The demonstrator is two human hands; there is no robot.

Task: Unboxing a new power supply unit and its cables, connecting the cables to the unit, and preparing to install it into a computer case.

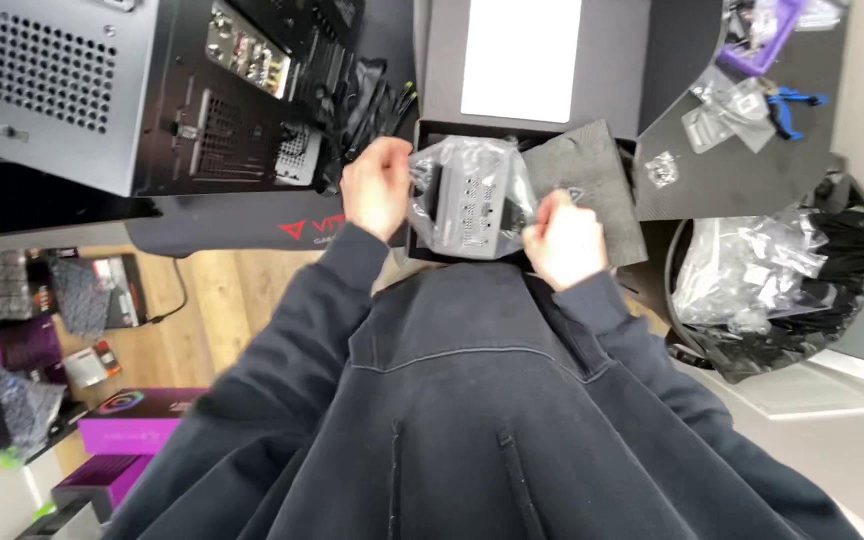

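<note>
Both hands (377, 187) (564, 238) around bagged component (472, 195)

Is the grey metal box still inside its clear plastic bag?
Inside. The clear plastic bag wraps the grey metal box on all sides, gripped by the left hand and right hand.

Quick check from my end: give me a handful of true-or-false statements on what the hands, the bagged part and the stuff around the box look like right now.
1. Both hands grip the clear plastic bag with a grey boxy component inside. True: left hand and right hand hold its two sides.
2. The bag is held above an open black box. True.
3. A sheet of dark foam lies left of the bag. False: it lies to the right.
4. The computer case stands right of the hands. False: it stands to the left.
5. The round bin holds black and clear plastic wrapping. True.
</note>
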